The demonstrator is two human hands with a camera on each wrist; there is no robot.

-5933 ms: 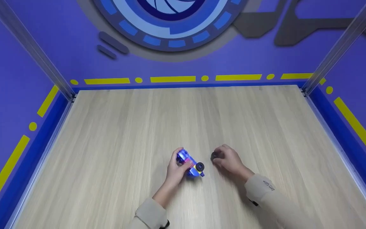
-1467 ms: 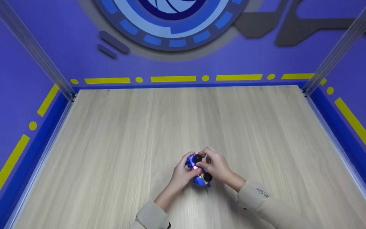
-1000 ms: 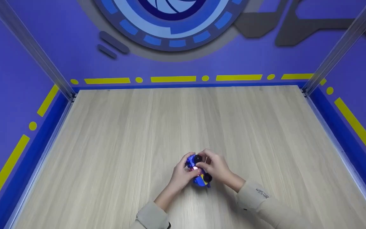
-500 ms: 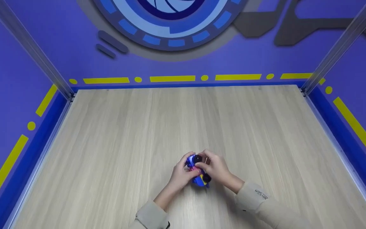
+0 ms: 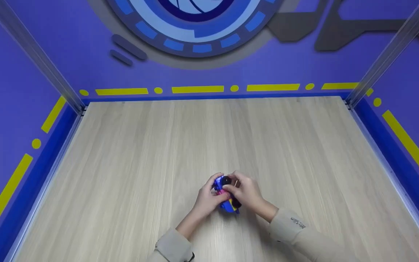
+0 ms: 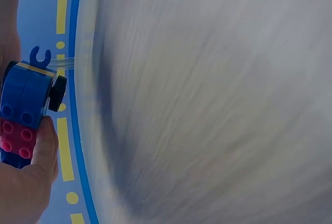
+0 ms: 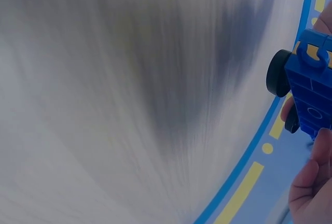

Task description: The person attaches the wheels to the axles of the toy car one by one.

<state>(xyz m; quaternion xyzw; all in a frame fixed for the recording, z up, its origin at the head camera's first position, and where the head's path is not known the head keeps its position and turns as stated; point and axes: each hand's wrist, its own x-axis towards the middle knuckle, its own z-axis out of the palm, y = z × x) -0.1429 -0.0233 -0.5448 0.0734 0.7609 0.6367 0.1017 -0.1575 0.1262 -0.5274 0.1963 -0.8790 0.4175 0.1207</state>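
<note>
A small toy car [image 5: 227, 207], built of blue, pink and yellow bricks with black wheels, is held low over the table's near middle. My left hand [image 5: 206, 200] grips its body around the pink bricks [image 6: 18, 138], thumb on the near side. From the right, my right hand [image 5: 247, 191] has thumb and forefinger at the far black wheel [image 5: 226, 180], pinching it against the car's side. The near black wheel [image 5: 236, 203] is partly covered by the right hand. A blue hook [image 6: 40, 58] sticks out from the car's near end.
The light wooden tabletop [image 5: 158, 145] spreads around both hands. Blue-purple panels [image 5: 67, 47] with yellow dashes wall it at the back and both sides. Metal posts [image 5: 384, 54] stand at the back corners.
Since the earliest frame my right hand has come left with the black wheel to the car, which has moved and turned in my left hand. Over the last second both hands barely shift.
</note>
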